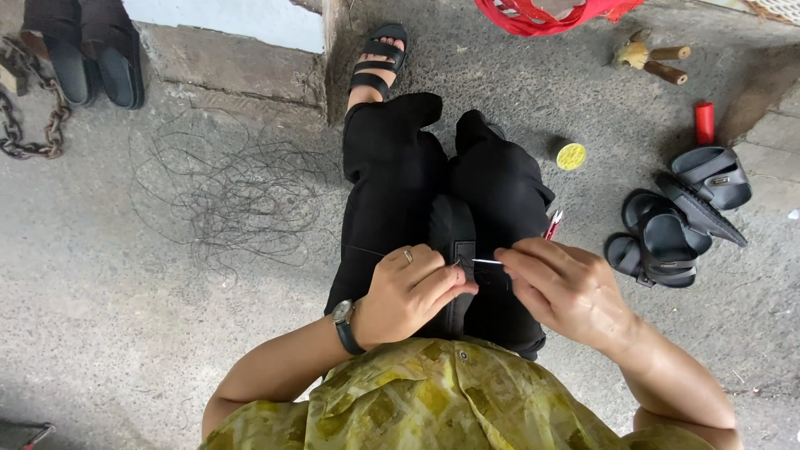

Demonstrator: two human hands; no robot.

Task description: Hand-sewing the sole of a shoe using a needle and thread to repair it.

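Sitting on the grey floor with a black sandal lying on the lap, between both hands. Left hand curled shut on the sandal's edge, thumb and fingers pinching it, with a ring on one finger and a dark watch just behind at the wrist. Right hand closed too, fingertips pinched on a thin shiny needle that points across at the left hand and meets the sandal just by the left fingertips. Just above the right hand, a small red-handled tool leaning by the leg; cannot tell what kind. Farther up from it, a round yellow lid on the floor. Out past the right hand, a heap of dark sandals lying on each other, with a small red tube above them. Far up from there, a wooden-handled tool and a red basket. Out past the left hand, a messy tangle of thin black thread spread on the floor. Way off on that side, a rusty chain and one more pair of dark sandals by a step
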